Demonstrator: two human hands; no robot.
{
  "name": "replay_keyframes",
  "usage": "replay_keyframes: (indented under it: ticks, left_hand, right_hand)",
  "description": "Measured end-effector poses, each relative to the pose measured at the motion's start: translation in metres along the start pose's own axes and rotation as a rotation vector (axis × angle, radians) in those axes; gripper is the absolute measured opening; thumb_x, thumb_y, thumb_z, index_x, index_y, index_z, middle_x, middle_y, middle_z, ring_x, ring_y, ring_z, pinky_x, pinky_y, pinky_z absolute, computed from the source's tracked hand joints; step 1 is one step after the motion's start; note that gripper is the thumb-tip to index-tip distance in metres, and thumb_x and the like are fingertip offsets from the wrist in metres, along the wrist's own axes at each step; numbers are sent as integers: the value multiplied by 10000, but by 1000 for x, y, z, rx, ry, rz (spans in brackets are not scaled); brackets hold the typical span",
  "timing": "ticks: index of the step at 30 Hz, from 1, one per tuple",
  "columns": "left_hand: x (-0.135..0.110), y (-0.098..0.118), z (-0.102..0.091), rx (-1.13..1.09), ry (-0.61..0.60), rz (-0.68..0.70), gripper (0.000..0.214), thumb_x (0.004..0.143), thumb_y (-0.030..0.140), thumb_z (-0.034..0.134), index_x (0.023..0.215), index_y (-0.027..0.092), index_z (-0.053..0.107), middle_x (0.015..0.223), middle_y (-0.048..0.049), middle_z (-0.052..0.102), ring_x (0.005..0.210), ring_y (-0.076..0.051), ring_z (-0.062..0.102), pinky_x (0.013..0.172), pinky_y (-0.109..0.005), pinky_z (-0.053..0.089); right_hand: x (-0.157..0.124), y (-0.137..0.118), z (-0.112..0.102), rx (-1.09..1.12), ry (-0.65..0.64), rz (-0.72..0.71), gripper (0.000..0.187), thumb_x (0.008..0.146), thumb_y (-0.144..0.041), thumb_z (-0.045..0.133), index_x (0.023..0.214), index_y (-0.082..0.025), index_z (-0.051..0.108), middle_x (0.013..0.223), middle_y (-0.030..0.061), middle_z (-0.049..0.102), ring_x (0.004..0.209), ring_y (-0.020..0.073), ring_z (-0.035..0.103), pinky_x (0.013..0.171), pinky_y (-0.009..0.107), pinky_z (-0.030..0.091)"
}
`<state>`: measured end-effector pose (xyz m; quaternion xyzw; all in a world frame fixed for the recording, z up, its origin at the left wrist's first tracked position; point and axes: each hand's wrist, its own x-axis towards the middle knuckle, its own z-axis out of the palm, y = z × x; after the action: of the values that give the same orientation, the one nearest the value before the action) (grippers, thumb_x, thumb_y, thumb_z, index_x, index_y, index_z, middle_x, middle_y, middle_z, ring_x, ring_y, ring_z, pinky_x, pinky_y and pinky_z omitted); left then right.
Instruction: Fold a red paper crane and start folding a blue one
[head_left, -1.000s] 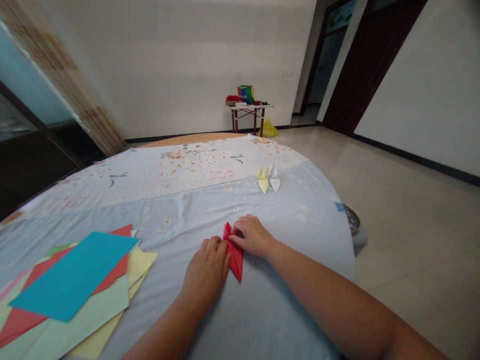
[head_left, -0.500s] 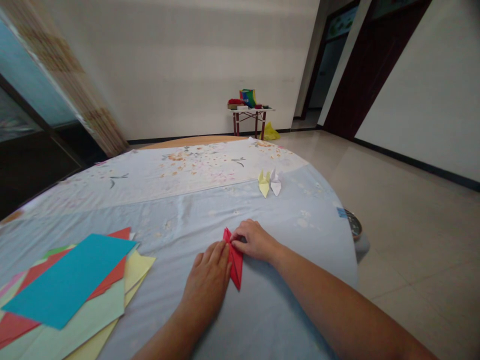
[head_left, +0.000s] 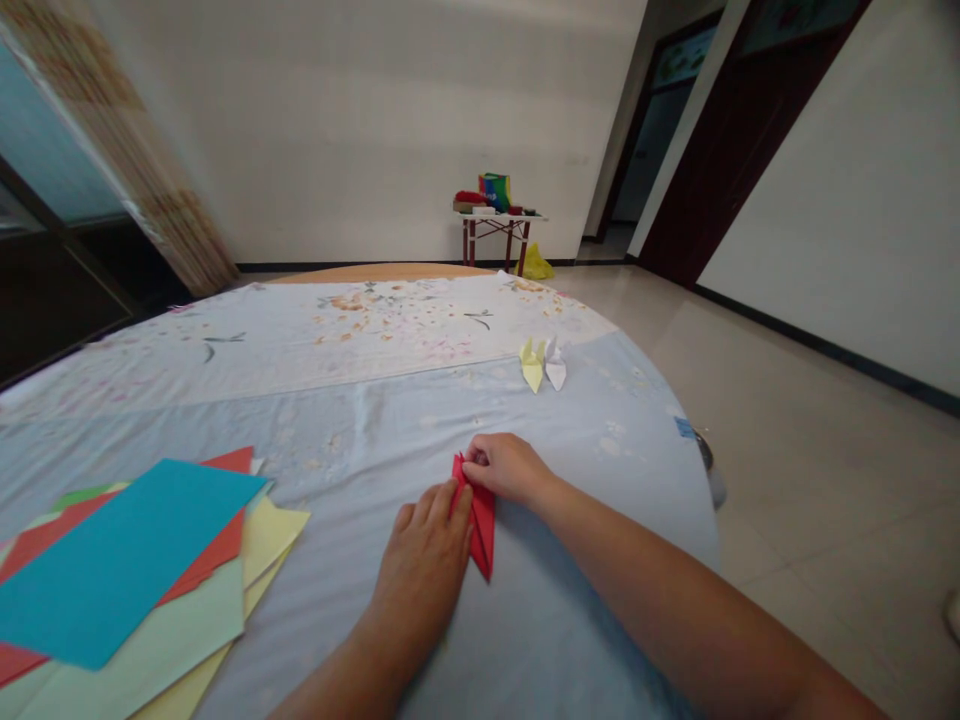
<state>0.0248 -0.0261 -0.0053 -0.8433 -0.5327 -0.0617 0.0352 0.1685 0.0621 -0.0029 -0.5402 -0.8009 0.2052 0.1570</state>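
A red folded paper (head_left: 483,530), long and pointed toward me, lies on the cloth-covered table. Flat across its left side rests my left hand (head_left: 430,535), fingers stretched out and pressing it down. My right hand (head_left: 508,468) pinches the paper near its far end between thumb and fingers. Part of the far end is hidden beneath my fingers. Beyond my hands stand two folded paper figures side by side, a yellow one (head_left: 532,367) and a white one (head_left: 555,365).
On the left, a blue sheet (head_left: 135,560) tops a loose pile of coloured papers, with yellow sheets (head_left: 270,535) sticking out. The floral tablecloth (head_left: 360,400) covers the round table. A small table (head_left: 501,216) with a colourful bag stands by the wall.
My right fingers have curled closer around the paper's far end, and its right side looks wider. The left hand has shifted slightly, still lying on the paper. The view has moved a little.
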Motion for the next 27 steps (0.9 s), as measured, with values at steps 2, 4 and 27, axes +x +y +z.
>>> replay_keyframes:
  ticks: [2, 4, 27]
  left_hand:
    - [0, 0, 1, 4, 5, -3, 388, 867, 174, 383, 1241, 185, 487, 1273, -110, 523, 1124, -250, 474, 867, -392, 383]
    - [-1, 0, 1, 2, 5, -4, 388, 869, 167, 378, 1241, 184, 485, 1269, -111, 526, 1125, -252, 471, 862, -394, 383]
    - [-1, 0, 5, -9, -26, -4, 398, 871, 163, 380, 1256, 187, 479, 1354, -94, 460, 1213, -250, 424, 882, -410, 374]
  right_hand:
    - [5, -2, -2, -18, -30, 58, 151, 740, -326, 554, 761, -215, 654, 702, -3, 652, 622, 122, 545, 521, 219, 292]
    - [9, -4, -3, -31, -38, 97, 153, 727, -330, 552, 755, -223, 658, 718, -2, 660, 639, 128, 556, 516, 220, 292]
    - [9, 10, -3, 175, 15, -9, 195, 769, -297, 524, 797, -182, 680, 719, 5, 661, 665, 120, 572, 575, 201, 371]
